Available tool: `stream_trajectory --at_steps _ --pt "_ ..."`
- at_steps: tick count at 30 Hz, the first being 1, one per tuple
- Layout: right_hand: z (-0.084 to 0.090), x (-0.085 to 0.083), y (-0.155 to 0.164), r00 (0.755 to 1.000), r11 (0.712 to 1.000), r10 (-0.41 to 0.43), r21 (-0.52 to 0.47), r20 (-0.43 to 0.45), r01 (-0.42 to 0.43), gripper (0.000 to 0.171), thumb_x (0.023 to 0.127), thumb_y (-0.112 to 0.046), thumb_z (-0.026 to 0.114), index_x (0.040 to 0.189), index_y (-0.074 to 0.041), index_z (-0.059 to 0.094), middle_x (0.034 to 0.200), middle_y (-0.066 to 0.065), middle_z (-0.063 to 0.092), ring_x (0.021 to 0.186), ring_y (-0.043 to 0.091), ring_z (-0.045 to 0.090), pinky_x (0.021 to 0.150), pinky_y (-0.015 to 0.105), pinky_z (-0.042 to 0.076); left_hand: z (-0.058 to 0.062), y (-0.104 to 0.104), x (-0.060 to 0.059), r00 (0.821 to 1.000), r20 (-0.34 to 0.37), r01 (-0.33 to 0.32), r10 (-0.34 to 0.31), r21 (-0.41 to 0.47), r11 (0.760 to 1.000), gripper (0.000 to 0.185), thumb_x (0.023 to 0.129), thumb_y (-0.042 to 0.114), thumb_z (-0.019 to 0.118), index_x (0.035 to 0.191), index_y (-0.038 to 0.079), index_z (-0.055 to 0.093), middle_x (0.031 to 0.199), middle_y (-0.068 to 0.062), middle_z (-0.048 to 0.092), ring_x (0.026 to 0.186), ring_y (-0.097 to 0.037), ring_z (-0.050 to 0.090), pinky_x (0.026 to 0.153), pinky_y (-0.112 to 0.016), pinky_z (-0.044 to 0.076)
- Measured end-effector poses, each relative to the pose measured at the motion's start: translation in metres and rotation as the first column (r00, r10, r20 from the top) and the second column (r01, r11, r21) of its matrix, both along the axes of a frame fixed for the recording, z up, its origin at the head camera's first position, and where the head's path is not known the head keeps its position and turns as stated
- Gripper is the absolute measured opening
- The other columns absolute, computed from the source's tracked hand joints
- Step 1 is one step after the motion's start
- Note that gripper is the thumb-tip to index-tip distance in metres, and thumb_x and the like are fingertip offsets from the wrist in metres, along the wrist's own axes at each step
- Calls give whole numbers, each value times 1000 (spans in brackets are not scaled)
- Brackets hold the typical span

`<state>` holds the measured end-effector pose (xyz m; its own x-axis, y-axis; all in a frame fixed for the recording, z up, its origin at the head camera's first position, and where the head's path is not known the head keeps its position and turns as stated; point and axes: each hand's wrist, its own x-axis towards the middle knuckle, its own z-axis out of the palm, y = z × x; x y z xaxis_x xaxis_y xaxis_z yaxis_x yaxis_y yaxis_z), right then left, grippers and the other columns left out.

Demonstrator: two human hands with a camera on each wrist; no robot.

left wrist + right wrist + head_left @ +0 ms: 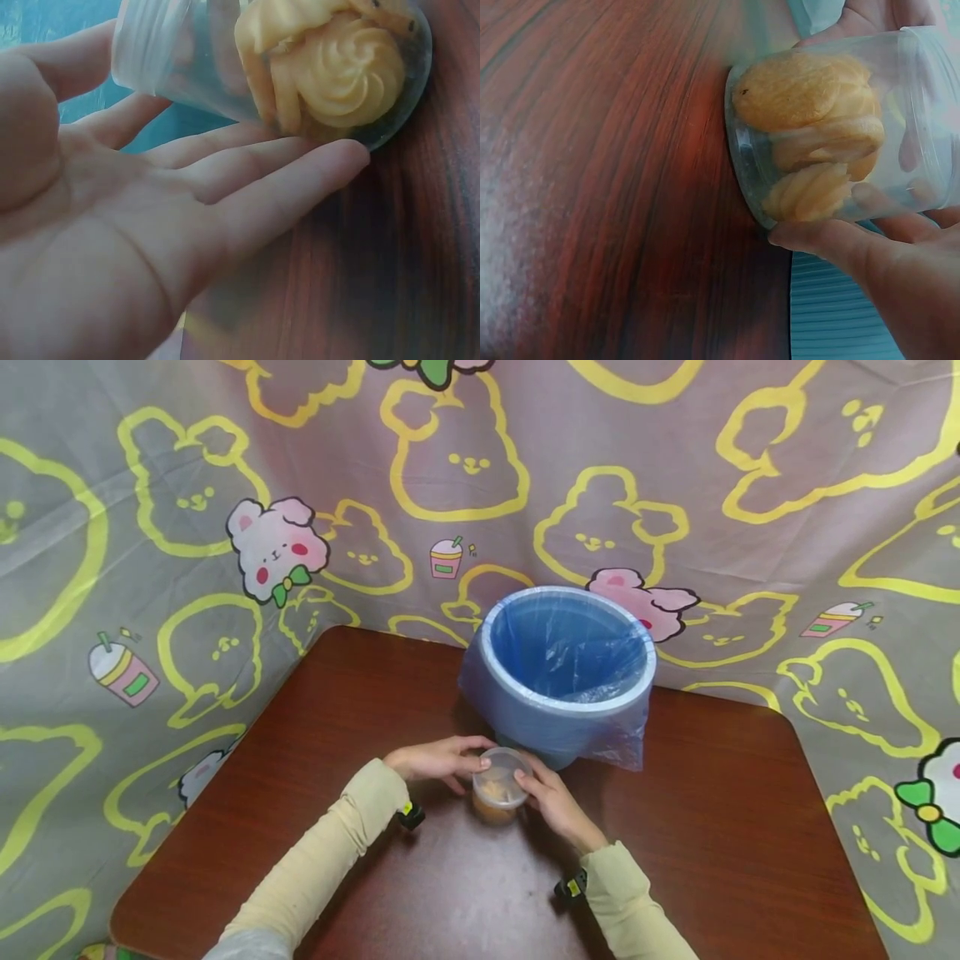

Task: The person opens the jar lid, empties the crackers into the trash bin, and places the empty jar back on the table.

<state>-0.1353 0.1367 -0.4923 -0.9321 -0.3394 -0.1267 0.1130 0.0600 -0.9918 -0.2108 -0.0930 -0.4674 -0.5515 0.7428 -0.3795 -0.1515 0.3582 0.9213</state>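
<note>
Left sleeve (315,868) was pale yellowish cream, wrinkled along forearm, with wider cuff (375,797); grey cloth (251,945) showed near elbow end. Right sleeve (645,918) matched. Small black wrist units (411,815) bore yellow labels (574,887). Both hands (442,762) were bare.

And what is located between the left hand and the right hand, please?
Between the left hand and the right hand is the clear jar, with cookies inside; the head view shows this.
</note>
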Motion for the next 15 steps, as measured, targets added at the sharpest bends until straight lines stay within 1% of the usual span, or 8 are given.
stream_trajectory --at_steps 5,9,15 --pt "0 2 3 1000 1000 -1 19 -6 2 48 102 -20 44 147 -4 37 141 26 43 113 23 54 90 31 50 1 3 2 1000 -2 12 -13 -5 1000 50 99 31 54 144 14 40 133 -14 56 114 -29 60 89 -50 53" --pt "-1 2 7 1000 1000 6 23 -8 -6 49 102 -21 44 147 -3 36 141 26 44 112 21 54 90 30 50 1 5 3 1000 0 23 -23 9 1000 48 100 28 52 144 14 40 135 -14 54 115 -29 59 90 -50 52" --pt "-1 5 11 1000 999 19 37 -22 -18 49 102 -21 43 147 -2 35 139 29 44 109 18 55 90 31 49 2 8 7 1000 4 22 -22 21 1000 48 100 27 52 144 13 40 136 -13 55 118 -30 57 91 -51 51"
